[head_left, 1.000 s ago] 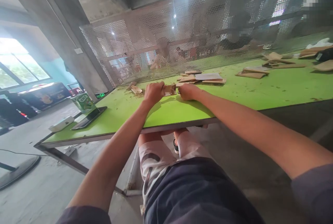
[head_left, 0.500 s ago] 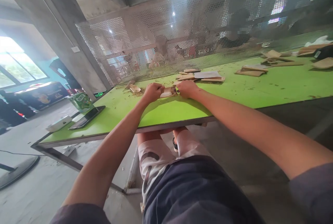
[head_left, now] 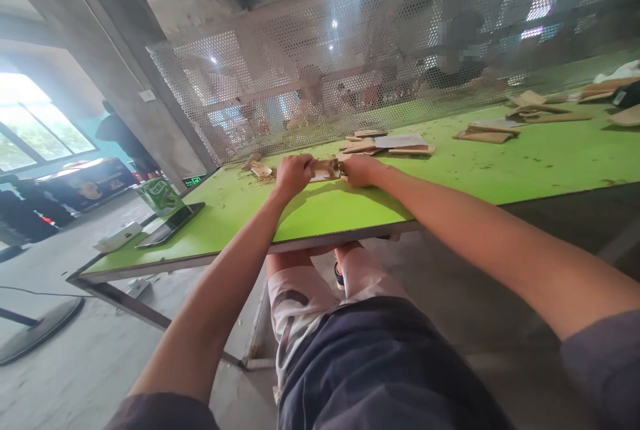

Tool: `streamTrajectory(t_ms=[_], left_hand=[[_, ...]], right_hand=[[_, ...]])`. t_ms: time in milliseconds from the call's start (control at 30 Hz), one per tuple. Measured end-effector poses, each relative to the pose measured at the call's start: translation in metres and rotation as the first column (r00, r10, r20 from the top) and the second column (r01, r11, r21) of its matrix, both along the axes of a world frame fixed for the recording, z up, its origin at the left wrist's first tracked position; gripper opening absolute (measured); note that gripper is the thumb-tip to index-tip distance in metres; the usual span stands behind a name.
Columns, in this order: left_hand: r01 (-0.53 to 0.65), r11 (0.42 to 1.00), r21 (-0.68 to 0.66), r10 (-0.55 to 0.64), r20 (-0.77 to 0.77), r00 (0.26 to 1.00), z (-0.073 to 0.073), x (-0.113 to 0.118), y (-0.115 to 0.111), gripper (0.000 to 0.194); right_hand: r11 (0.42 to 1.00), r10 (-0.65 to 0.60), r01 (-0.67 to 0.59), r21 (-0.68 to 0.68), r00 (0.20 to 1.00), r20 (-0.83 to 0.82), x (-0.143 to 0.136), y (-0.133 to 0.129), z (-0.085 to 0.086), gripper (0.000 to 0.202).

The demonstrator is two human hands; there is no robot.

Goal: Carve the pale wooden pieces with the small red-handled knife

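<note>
Both hands meet over the near part of a green tabletop (head_left: 330, 210), on either side of a short tan-and-whitish piece (head_left: 325, 170). My left hand (head_left: 295, 173) has its fingers curled round the left end of this piece. At the right end, my right hand (head_left: 361, 169) is closed, with a small dark, shiny bit showing by its fingertips; the fingers hide most of it. The piece's exact kind is too small to make out. Left of my left hand lies a little heap of brown shreds (head_left: 263, 173) with a pale curled scrap on it.
Flat brown pieces (head_left: 360, 147) and a white sheet (head_left: 400, 141) lie behind my hands. More brown pieces (head_left: 487, 133) are farther right. A green box (head_left: 159, 197) and a dark tablet-like slab (head_left: 170, 225) rest at the left edge. A perforated screen (head_left: 280, 83) borders the back.
The view has shifted slightly. Both hands keep hold of the tan piece in nearly the same place, with its upper brown part now turned a little more into view.
</note>
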State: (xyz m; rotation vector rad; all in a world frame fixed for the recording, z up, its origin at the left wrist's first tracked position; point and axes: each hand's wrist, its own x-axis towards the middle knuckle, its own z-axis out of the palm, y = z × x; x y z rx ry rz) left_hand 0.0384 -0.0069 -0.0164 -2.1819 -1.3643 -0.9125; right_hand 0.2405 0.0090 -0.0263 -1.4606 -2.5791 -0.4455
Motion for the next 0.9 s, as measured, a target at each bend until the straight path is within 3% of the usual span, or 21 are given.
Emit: streamTrajectory(t_ms=[167,367,667,900], left_hand=[[0.023,0.997,0.080,-0.017,-0.077,0.997,0.001,0.003,-0.001,0.028],[0.038,0.999,0.024,-0.035,-0.115,0.993,0.000,0.008,-0.003,0.030],[0.091,0.990,-0.107,-0.069,0.195,0.978,0.001,0.005,0.000,0.030],[0.103,0.975,-0.199,-0.050,0.252,0.966,0.004,-0.001,0.003,0.036]], right_hand=[[1.000,0.018,-0.019,0.008,1.000,0.022,0.001,-0.001,0.002,0.036],[0.994,-0.094,0.093,0.050,0.995,0.013,-0.003,0.002,-0.003,0.039],[0.966,-0.162,0.179,0.186,0.981,-0.105,-0.005,-0.005,0.001,0.031],[0.950,-0.151,0.194,0.247,0.972,-0.181,-0.008,-0.010,0.005,0.038]])
